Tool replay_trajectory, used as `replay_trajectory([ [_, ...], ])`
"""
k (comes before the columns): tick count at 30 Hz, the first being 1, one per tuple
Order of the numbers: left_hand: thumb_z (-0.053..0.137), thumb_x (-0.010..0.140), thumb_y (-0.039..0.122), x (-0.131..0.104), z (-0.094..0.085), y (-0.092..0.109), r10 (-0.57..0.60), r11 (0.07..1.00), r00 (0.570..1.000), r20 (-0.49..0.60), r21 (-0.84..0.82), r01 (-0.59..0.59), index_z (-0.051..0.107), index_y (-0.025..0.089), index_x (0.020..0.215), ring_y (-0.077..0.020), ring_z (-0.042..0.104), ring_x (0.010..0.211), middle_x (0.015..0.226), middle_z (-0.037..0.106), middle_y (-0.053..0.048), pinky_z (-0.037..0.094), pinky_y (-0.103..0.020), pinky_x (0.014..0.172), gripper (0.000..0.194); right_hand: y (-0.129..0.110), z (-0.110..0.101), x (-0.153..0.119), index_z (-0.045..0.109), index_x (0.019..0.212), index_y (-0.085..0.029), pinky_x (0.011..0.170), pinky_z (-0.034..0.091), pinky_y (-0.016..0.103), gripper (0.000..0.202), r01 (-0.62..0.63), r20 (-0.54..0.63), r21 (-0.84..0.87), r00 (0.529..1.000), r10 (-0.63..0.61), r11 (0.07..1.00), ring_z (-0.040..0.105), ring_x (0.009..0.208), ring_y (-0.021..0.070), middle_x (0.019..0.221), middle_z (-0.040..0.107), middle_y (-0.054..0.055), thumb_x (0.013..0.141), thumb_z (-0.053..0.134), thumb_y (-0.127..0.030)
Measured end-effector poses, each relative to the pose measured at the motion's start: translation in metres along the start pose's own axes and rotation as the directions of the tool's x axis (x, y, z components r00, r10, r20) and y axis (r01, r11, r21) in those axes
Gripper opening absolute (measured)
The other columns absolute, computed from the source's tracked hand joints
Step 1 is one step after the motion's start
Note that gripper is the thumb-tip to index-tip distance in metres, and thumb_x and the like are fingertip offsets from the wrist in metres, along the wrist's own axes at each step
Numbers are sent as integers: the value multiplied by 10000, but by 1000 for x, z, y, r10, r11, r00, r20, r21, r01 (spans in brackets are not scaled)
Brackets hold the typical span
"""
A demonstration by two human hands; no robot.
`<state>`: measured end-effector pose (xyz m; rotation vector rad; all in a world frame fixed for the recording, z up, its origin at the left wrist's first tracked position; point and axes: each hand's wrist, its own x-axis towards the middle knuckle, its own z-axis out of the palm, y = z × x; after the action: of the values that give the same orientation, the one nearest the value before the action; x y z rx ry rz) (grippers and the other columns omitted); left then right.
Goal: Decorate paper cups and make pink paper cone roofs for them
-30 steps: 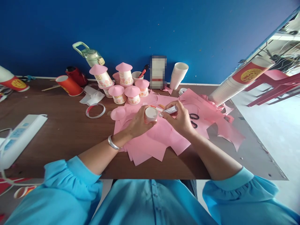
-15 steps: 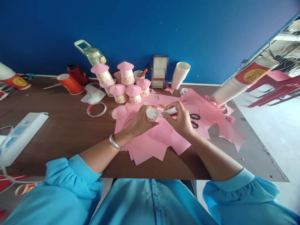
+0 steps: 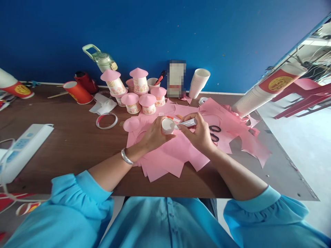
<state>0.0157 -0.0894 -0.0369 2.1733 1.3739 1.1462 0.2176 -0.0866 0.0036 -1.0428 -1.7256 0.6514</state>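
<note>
A small white paper cup (image 3: 168,126) is in my left hand (image 3: 156,134), with its round end turned up toward me and the fingers wrapped around its side. My right hand (image 3: 198,132) pinches a white pen-shaped tube (image 3: 189,123), which points left with its tip at the right edge of the cup's rim. Beneath both hands lie overlapping pink paper sheets (image 3: 178,150). The black-handled scissors (image 3: 215,133) rest on the paper just right of my right hand. A pink paper cone (image 3: 131,124) sits left of my left hand.
Several decorated cups with pink cone tops (image 3: 139,81) stand behind the hands. At the back are a cup stack (image 3: 199,82), a green bottle (image 3: 103,61) and a red cup (image 3: 77,93). Left are a tape roll (image 3: 106,121) and a power strip (image 3: 27,150). A long cup stack (image 3: 269,89) leans right.
The tube's tip has moved slightly left to the cup's rim. My left hand and the cup have barely shifted.
</note>
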Motion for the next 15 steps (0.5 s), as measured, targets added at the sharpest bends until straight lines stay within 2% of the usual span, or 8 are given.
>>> replay_trajectory([
  [4, 694, 895, 282, 0, -4, -2, 56, 994, 996, 70, -101, -49, 462, 210, 1332, -280, 676, 1179, 1290, 664, -120, 599, -445, 963, 500, 4, -2, 4, 556, 911, -254, 625, 572, 293, 245, -31, -4, 8, 1000, 31, 999, 696, 717, 166, 863, 740, -1, 830, 768, -347],
  [8, 660, 915, 248, 2, -12, 3, 105, 980, 985, 135, -180, -80, 479, 204, 1335, -271, 674, 1215, 1336, 661, -134, 588, -439, 1009, 459, 7, -4, 7, 551, 898, -254, 581, 550, 281, 235, -31, 5, -31, 999, 32, 999, 659, 632, 148, 807, 729, -15, 824, 760, -333],
  [13, 712, 864, 252, 5, -14, 13, -33, 997, 995, 91, -73, 40, 538, 213, 1237, -260, 704, 1034, 1192, 719, -95, 608, -423, 850, 414, 2, -2, 2, 546, 935, -258, 643, 581, 305, 217, 9, -65, 0, 998, -9, 1000, 708, 727, 165, 899, 747, 7, 861, 743, -308],
  [15, 738, 844, 283, 4, -12, 12, -34, 999, 996, 77, -33, 37, 554, 218, 1200, -266, 696, 1030, 1181, 713, -85, 601, -433, 842, 406, -1, -1, 0, 545, 943, -261, 662, 587, 314, 222, 52, -56, -5, 997, -52, 999, 710, 745, 168, 919, 748, 7, 866, 747, -312],
])
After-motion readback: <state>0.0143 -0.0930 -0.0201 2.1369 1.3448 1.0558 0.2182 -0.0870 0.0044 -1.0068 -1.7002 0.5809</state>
